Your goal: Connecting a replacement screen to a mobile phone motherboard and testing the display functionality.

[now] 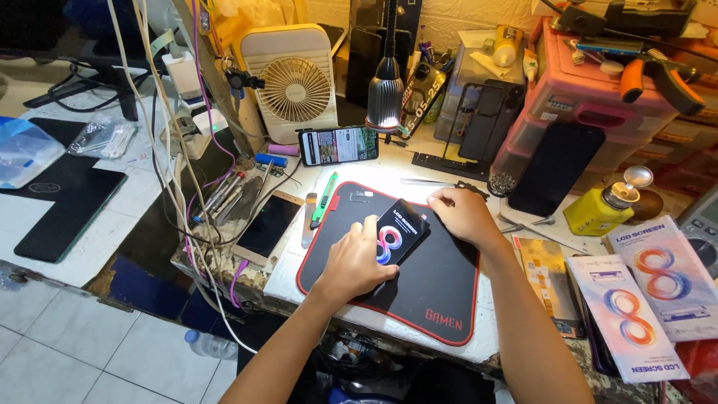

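A black phone screen (399,230) with a colourful figure-eight sticker lies on a black mat with a red edge (434,288). My left hand (355,258) rests flat over the screen's lower left part, fingers pressing on it. The top right corner of the screen is pinched by my right hand (460,213). A small dark part (360,197) lies on the mat above the screen.
A green utility knife (324,199) and a gold phone (268,227) lie left of the mat. Behind stand a lit phone (338,145), a desk lamp (385,93) and a small fan (292,86). Right: yellow bottle (602,209), two screen boxes (636,314), pink storage drawers (591,105).
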